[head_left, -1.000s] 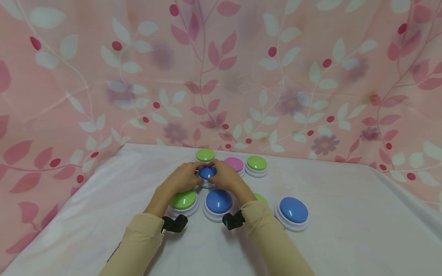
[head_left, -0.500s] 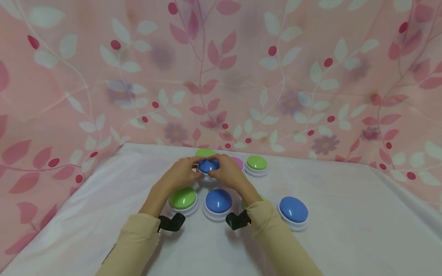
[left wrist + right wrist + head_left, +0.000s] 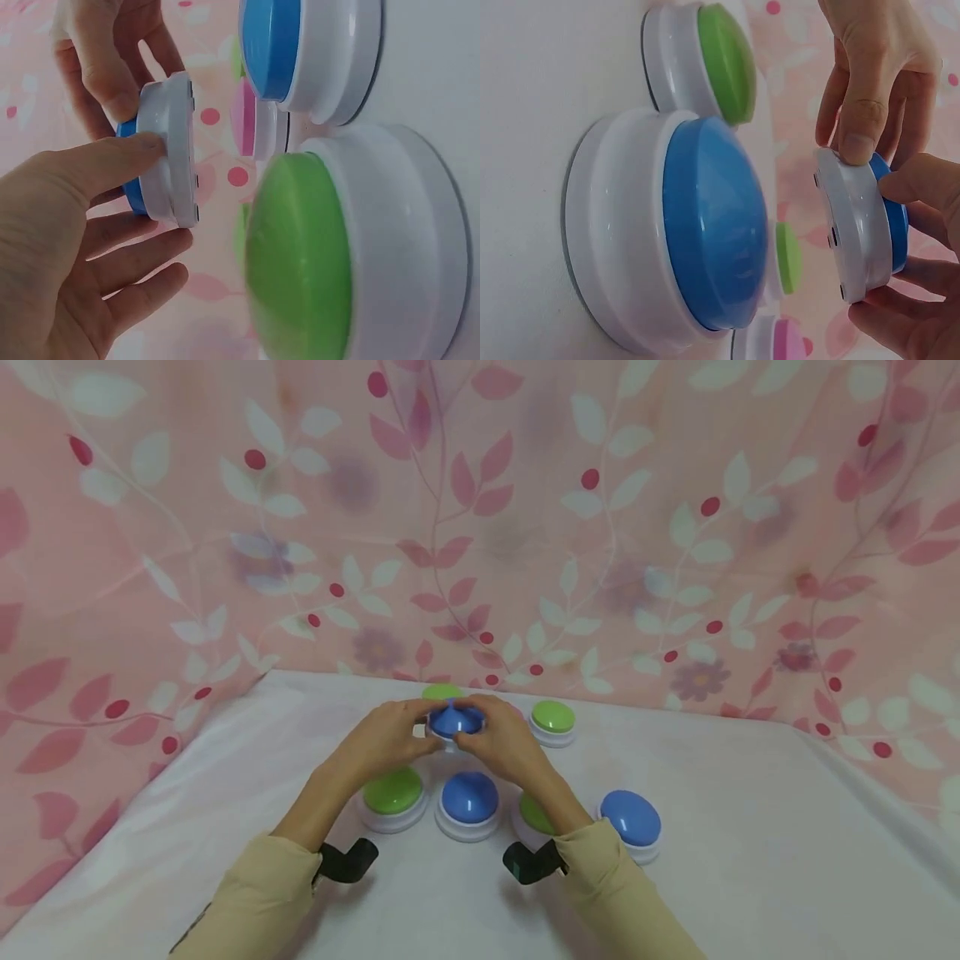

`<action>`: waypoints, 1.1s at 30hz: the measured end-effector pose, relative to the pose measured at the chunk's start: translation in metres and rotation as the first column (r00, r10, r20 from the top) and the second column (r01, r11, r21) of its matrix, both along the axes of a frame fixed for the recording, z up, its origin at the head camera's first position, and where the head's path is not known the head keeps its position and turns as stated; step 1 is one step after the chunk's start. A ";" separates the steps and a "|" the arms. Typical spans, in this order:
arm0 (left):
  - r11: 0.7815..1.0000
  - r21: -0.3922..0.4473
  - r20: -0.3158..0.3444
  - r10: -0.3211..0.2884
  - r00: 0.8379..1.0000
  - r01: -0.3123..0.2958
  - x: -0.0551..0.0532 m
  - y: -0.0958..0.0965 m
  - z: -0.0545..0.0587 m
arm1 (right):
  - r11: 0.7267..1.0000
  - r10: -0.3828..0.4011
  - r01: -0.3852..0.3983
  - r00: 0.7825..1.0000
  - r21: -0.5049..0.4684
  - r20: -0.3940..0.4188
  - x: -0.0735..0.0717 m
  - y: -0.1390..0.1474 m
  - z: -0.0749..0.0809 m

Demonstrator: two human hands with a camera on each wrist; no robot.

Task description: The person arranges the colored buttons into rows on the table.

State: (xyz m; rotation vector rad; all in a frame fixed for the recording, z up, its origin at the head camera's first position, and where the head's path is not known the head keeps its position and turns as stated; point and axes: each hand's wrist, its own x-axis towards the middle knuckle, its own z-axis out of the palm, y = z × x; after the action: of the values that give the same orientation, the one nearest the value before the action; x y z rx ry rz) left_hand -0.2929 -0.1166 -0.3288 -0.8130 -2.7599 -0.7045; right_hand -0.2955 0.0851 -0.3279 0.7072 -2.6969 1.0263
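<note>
White table (image 3: pixel 750 843), button (image 3: pixel 457 722), seemingly fabric backdrop (image 3: pixel 525 535)

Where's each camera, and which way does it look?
Head: on the head, facing forward and down at the white table; left hand, right hand and sleeves show.
Left wrist: on that wrist, facing the held blue button; both hands show.
Right wrist: on that wrist, facing the same button; both hands show.
Shared: both wrist views show the button's white base.

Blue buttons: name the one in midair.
The blue button held by the left hand and right hand; the other two rest on the white cloth.
</note>
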 end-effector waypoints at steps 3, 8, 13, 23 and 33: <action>0.999 -0.038 -0.075 -0.031 0.997 0.028 0.009 0.001 0.006 | 1.000 0.009 -0.009 1.000 -0.025 0.014 0.009 0.004 0.003; 0.996 -0.078 -0.176 -0.057 0.983 0.043 0.028 -0.002 0.011 | 0.998 0.056 -0.056 0.998 -0.040 0.016 0.025 0.009 0.008; 0.995 -0.095 -0.266 -0.064 0.962 0.040 0.049 -0.007 0.011 | 0.992 0.091 -0.085 0.994 -0.089 0.063 0.043 0.010 0.010; 0.992 -0.082 -0.418 -0.118 0.901 0.092 0.085 -0.025 -0.005 | 0.962 0.232 -0.214 0.968 -0.169 0.096 0.072 0.006 0.004; 0.982 -0.079 -0.532 -0.186 0.826 0.171 0.107 -0.046 -0.021 | 0.946 0.293 -0.269 0.949 -0.180 0.118 0.084 -0.006 -0.007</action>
State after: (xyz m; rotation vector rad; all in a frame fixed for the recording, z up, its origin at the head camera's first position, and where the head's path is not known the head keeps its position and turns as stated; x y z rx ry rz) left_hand -0.1860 -0.1624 -0.3496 -1.0919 -2.2069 -0.3822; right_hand -0.2116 0.0790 -0.3348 1.0467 -2.6387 1.3959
